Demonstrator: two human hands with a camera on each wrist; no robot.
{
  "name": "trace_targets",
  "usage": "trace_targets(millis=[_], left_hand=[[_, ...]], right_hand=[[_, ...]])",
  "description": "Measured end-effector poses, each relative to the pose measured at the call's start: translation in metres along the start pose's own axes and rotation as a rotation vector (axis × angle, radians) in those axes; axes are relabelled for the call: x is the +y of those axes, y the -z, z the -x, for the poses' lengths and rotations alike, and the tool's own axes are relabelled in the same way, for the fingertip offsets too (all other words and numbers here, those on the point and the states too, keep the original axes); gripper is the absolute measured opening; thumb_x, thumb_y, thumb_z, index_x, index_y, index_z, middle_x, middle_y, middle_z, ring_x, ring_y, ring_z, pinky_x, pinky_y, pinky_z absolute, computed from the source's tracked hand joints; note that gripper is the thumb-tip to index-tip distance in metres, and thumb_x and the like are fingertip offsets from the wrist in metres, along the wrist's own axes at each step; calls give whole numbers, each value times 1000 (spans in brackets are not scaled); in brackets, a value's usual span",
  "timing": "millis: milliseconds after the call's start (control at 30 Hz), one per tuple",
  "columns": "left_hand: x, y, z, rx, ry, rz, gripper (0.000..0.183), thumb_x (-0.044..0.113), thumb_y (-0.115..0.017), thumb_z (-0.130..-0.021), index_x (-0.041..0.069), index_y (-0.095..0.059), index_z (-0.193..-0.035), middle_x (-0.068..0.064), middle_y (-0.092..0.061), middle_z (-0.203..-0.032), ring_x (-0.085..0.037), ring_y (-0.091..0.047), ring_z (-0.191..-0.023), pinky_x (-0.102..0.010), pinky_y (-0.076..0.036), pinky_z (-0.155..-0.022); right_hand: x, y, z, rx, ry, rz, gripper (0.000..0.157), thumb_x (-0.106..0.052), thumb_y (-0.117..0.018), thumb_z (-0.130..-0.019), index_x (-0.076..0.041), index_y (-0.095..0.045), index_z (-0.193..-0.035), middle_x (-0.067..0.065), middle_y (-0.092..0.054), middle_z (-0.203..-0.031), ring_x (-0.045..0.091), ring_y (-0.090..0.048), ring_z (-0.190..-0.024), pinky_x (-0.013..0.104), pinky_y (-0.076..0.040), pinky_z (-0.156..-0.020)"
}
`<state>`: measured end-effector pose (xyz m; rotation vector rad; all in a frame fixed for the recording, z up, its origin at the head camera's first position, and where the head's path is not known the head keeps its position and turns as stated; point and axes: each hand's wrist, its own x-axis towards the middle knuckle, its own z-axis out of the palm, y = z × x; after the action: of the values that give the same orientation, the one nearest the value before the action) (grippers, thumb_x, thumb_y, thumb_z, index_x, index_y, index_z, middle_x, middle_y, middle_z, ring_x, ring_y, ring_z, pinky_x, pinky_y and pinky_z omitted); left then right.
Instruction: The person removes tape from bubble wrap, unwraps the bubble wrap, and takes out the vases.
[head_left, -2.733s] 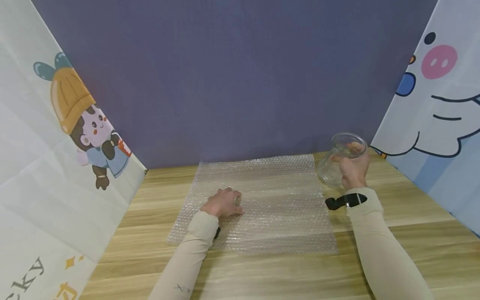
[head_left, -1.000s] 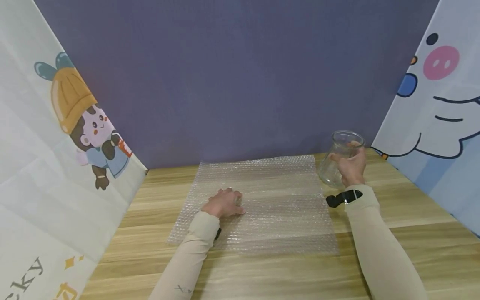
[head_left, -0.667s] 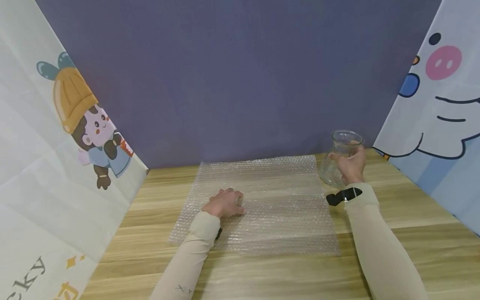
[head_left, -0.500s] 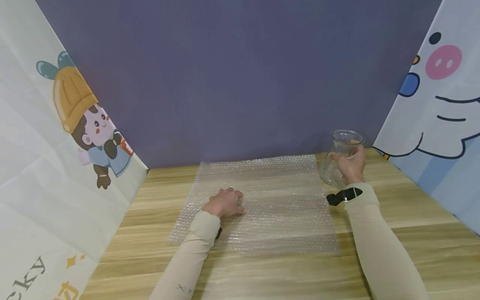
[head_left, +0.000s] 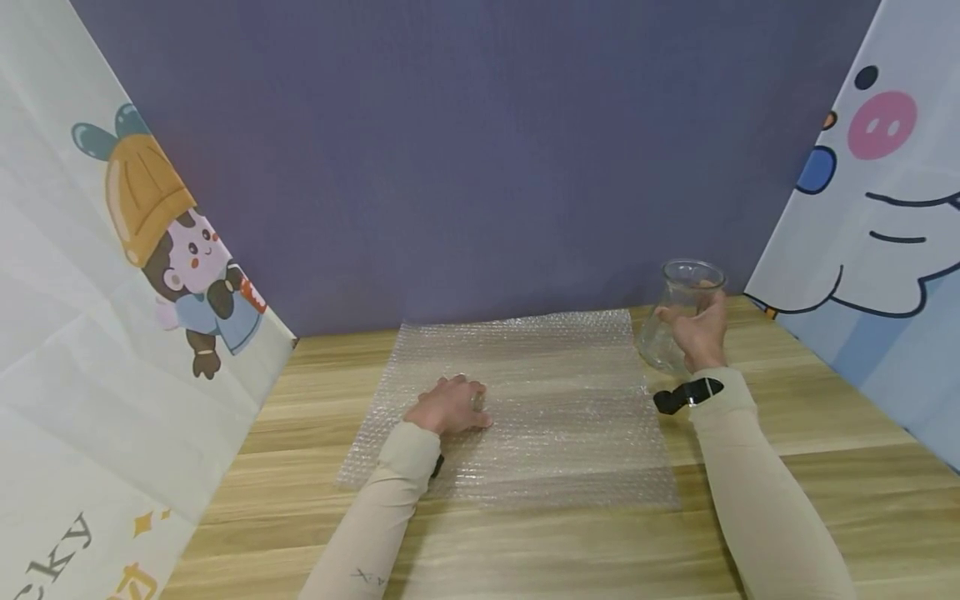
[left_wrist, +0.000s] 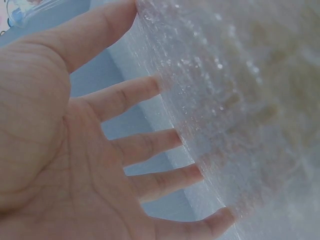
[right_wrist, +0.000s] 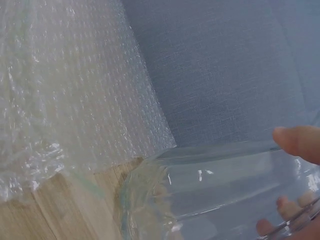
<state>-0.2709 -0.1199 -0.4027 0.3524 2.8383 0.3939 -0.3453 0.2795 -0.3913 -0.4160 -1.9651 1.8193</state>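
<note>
A clear glass vase (head_left: 663, 340) with a flared rim stands at the back right, just beside the bubble wrap's right edge. My right hand (head_left: 701, 332) grips it at the neck from the right; in the right wrist view the thumb (right_wrist: 300, 144) lies along the near glass and the other fingers show through it. The sheet of bubble wrap (head_left: 555, 417) is spread flat over the middle. On its left part rests my left hand (head_left: 447, 406), fingers spread and fingertips pressing down on the wrap (left_wrist: 240, 100), as the left wrist view shows.
Under everything is a wood-grain table (head_left: 300, 417). A purple-grey panel (head_left: 480, 167) rises right behind the wrap's back edge. White printed sheets close in the left side (head_left: 67, 292) and right side (head_left: 900, 275).
My right hand and the vase have shifted slightly left, and the vase sits a little more upright than 2.7 s ago. My left hand and the bubble wrap have stayed in place.
</note>
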Motion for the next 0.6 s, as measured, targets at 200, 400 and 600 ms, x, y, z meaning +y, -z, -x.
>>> trace_targets(millis=[200,400,600], left_hand=[[-1,-1,-2,-2,-2,9,64,45,-74,-92,23,-54,-149,-14,-38,-163,-51,-27,-152,-79,-26,-113],[-2,-1,-1,-7,-2,12,64,44,-75,-92,22,-54,-148,-15,-39,-163,-51,-27,-152,-79,-27,-113],[-2,-1,-1,-1,-5,14,64,44,-75,-92,22,-54,-148,-14,-39,-163,-51,-26,-152,-79,-26,-114]], right_hand=[[4,2,-2,-17,30,28,87,-4,-74,-89,-21,-25,-158,3,-20,-172,14,-15,-159,32,-10,-131],[10,4,4,-12,55,171,99,-22,-78,-90,-11,-13,-163,11,-14,-172,27,-13,-160,40,-13,-131],[-1,-7,19,231,176,212,113,-31,-85,-79,-11,-7,-158,19,-10,-162,35,-11,-151,44,-16,-128]])
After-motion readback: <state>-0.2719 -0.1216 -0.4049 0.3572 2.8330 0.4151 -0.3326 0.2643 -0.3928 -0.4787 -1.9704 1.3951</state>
